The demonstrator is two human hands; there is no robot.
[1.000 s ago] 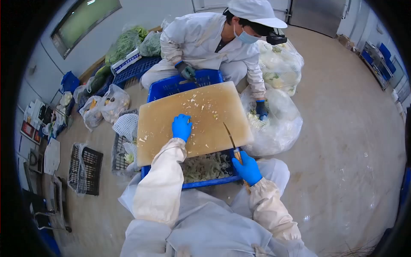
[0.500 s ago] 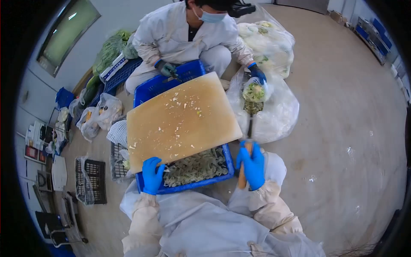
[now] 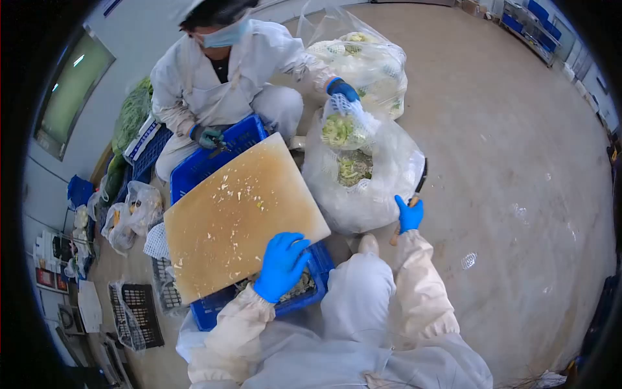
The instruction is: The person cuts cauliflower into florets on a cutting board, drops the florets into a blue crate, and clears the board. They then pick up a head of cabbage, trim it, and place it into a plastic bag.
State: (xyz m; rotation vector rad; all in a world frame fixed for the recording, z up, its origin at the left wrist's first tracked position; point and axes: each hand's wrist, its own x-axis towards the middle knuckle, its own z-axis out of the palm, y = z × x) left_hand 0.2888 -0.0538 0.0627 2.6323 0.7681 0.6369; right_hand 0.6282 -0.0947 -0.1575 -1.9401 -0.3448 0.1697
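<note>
L hand [image 3: 282, 266] has moved from crate [image 3: 210, 314] corner to board's [image 3: 233, 220] near corner, fingers spread flat, gripping nothing. R hand [image 3: 409, 215] swung out beside bag [image 3: 376, 194], closed on knife [image 3: 394, 236]. Cutting looks paused, I think. Board lies askew across crate, w/ pale scraps. Co-worker's hand [image 3: 342, 89] lifts greens [image 3: 338, 129].

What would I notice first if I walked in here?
The big tan cutting board lies across a blue crate in the middle, and the person's left hand, in a bright blue glove, rests on its near corner. To the right, the right hand grips a knife beside a large clear bag of greens. A co-worker sits across the board.
</note>
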